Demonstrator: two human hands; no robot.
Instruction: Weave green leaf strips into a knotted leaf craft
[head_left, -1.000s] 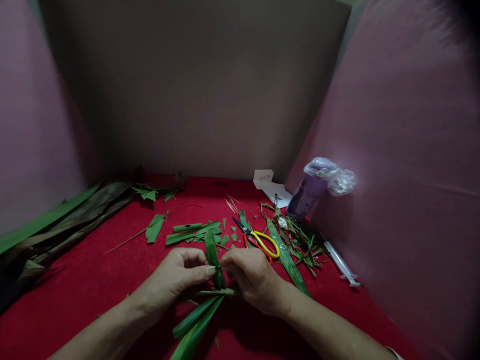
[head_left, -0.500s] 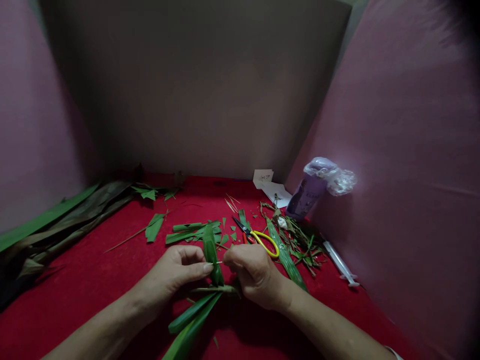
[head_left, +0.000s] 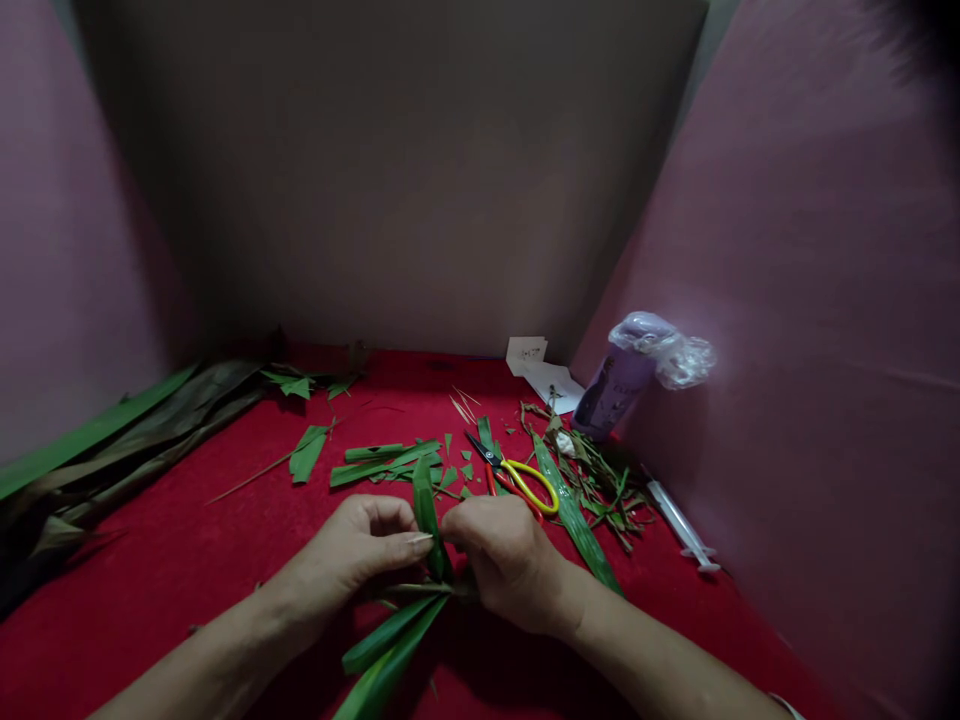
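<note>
An upright folded green leaf [head_left: 425,505] stands between my two hands, joined low down to a thin stem with long leaf blades [head_left: 397,650] spreading toward me. My left hand [head_left: 360,545] pinches the upright leaf from the left between thumb and fingers. From the right, my right hand [head_left: 506,560] is closed at the leaf's edge, its fingertips curled; what they grip is too small or hidden to name. Scissors [head_left: 521,482] with yellow and red handles lie just beyond my right hand.
Cut leaf strips [head_left: 386,465] and thin sticks [head_left: 463,405] lie on the red cloth [head_left: 247,540]. To the right are a twig pile [head_left: 600,485], a syringe [head_left: 681,525], a purple bottle [head_left: 615,385] and papers [head_left: 551,385]. Large leaves [head_left: 142,430] lie left.
My right hand has moved slightly left, close against the leaf. The pale thin piece that showed between my hands is no longer visible. More of the red scissor handle shows.
</note>
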